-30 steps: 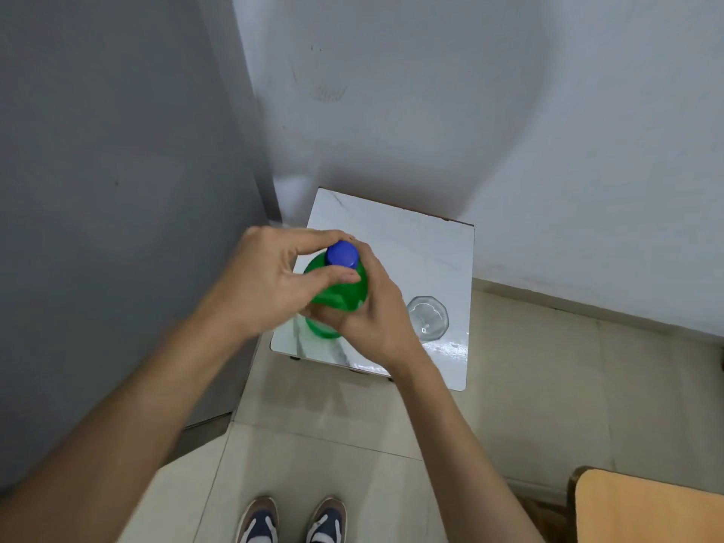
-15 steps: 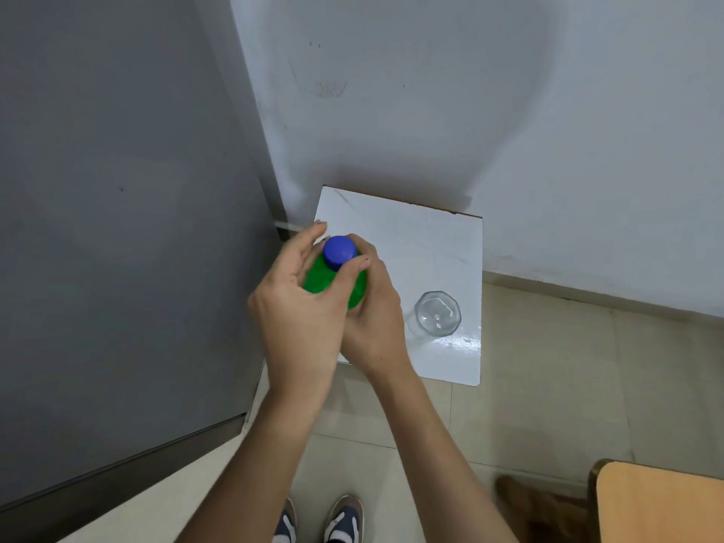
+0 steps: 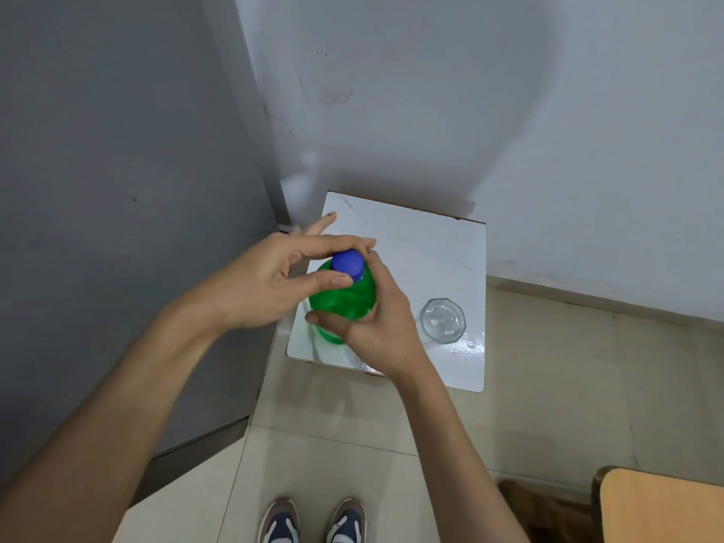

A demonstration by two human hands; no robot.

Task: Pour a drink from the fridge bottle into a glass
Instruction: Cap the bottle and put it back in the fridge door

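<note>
A green plastic bottle point(image 3: 344, 297) with a blue cap point(image 3: 347, 262) stands upright over the near left part of a small white table point(image 3: 423, 244). My right hand point(image 3: 376, 323) wraps around the bottle's shoulder from the right. My left hand point(image 3: 270, 280) pinches the blue cap between thumb and fingers, with the other fingers spread. An empty clear glass point(image 3: 443, 319) stands on the table to the right of the bottle, apart from both hands.
A grey fridge side point(image 3: 117, 190) fills the left, and a white wall point(image 3: 509, 111) stands behind the table. My two shoes point(image 3: 313, 521) rest on the tiled floor below. A wooden seat corner point(image 3: 662, 507) shows at the bottom right.
My left hand has swung round on the cap, its wrist now coming from the left instead of from below. The bottle and the glass stay in place.
</note>
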